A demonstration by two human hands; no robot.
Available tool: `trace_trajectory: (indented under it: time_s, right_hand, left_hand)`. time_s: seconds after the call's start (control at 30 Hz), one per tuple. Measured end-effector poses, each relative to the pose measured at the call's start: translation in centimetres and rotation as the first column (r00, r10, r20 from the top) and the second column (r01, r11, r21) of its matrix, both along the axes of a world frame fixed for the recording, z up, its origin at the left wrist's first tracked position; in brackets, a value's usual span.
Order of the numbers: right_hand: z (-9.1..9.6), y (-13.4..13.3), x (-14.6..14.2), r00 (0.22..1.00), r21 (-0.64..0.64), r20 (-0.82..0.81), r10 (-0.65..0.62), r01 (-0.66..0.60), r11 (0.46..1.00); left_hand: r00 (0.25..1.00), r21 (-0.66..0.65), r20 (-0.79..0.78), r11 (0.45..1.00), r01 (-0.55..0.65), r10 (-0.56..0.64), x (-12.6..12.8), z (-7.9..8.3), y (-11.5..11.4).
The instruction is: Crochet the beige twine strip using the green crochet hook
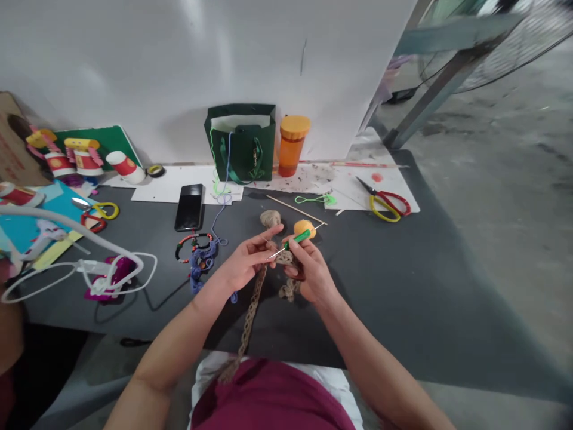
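So, the right grip (313,269) is pinching a green-handled crochet hook (301,236) between thumb and fingers, metal tip aimed over at the left grip (247,261), which is pinched on a tan crocheted strip (252,307). That strip runs between both grips, then trails down from the left one past the edge of the counter (394,286) to the lap. Right under the right grip there's a small tan crocheted bit (289,289); can't tell if it's the same piece. Just past the fingertips: a tan yarn ball (270,218) and a yellow ball (301,225). A thin stick (290,206) lies a little beyond those. Left of the left grip there's a blue crocheted piece (197,275), then a beaded bracelet (179,248) and a phone (189,207). Farther out, past both grips, stand a green bag (244,156) and an orange bottle (292,152), with scissors (377,196) off to their right.
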State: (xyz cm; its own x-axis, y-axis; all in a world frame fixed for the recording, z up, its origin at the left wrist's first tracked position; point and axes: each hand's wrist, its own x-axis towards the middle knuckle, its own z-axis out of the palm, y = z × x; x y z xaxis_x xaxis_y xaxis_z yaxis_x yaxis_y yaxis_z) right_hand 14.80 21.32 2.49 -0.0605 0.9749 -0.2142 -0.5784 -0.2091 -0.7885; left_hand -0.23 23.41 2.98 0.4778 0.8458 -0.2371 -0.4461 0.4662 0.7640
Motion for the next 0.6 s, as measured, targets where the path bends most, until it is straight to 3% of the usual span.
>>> trace_trajectory:
  time_s: [0.17,0.5,0.6]
  right_hand:
    - [-0.2,-0.3,0.7,0.997,-0.011,0.083,-0.011,0.012,1.000]
    - [0.5,-0.6,1.8,0.975,0.098,0.222,-0.027,0.005,0.995]
    - [0.8,-0.8,2.0,0.944,0.185,0.321,-0.073,0.012,0.983]
  left_hand:
    - [1.000,-0.019,-0.013,1.000,0.009,-0.009,-0.1,-0.6,-0.3]
    - [1.000,-0.077,0.002,0.997,0.010,-0.010,0.1,-0.3,-0.6]
    - [1.000,-0.072,-0.020,0.997,-0.026,0.024,0.2,-0.3,-0.6]
